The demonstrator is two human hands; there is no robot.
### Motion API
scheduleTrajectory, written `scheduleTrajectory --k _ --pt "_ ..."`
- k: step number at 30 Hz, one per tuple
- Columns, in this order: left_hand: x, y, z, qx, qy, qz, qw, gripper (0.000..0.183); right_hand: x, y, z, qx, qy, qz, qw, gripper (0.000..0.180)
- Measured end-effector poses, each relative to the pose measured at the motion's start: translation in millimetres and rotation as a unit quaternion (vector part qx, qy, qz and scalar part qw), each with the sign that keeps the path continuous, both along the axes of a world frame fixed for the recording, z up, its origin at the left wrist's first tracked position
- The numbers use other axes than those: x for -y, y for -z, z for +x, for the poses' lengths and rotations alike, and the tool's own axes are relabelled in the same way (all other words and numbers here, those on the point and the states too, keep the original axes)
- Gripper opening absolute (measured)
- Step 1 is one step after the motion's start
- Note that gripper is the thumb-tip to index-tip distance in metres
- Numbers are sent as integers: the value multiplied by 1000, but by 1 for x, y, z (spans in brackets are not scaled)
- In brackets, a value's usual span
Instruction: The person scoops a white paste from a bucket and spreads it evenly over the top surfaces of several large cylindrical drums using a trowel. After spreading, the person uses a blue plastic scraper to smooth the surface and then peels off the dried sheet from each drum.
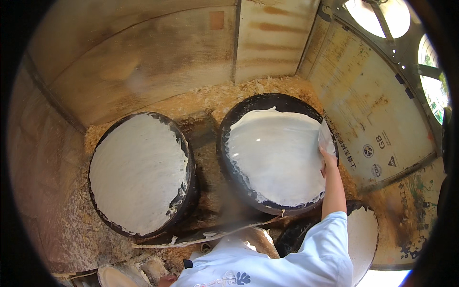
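Note:
My right hand (328, 162) grips a thin, pale flat scraper (326, 138) at the right edge of a round black griddle (274, 101). A wide layer of wet white batter (276, 158) covers most of that griddle, and the scraper touches its right side. To the left stands a second round black griddle (192, 172), covered by a duller white sheet of batter (138, 175) with a ragged right edge. My left hand (167, 280) shows only in small part at the bottom edge, low beside my shirt; its fingers and anything in it are hidden.
Stained board walls (161, 53) enclose the griddles at the back and sides. Crumbly pale flakes (229, 94) lie around them. A third round black pan (376, 229) with white contents stands at lower right, partly behind my arm. A round pale container (116, 277) sits at lower left.

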State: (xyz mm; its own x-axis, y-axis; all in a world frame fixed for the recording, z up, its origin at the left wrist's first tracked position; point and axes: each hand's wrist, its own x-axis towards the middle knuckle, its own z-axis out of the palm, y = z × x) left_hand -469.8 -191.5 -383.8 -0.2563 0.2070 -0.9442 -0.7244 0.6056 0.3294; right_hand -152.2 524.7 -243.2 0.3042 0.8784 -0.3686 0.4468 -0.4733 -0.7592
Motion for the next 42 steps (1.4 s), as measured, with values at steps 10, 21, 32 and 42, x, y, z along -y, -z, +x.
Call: scheduleTrajectory --k 10,21,32,42 --pt "-5 -9 1 -5 -3 3 1000 18 54 -8 -149 77 -379 17 922 48" --pt "0 -12 10 -4 -19 -1 1000 20 -9 4 -89 334 -268 96 898 26" --pt "3 -11 19 -2 -25 -5 1000 21 -44 9 -42 -139 -69 -41 987 44" --pt "-3 -18 20 -7 -26 9 1000 23 46 7 -171 252 -482 215 811 35"
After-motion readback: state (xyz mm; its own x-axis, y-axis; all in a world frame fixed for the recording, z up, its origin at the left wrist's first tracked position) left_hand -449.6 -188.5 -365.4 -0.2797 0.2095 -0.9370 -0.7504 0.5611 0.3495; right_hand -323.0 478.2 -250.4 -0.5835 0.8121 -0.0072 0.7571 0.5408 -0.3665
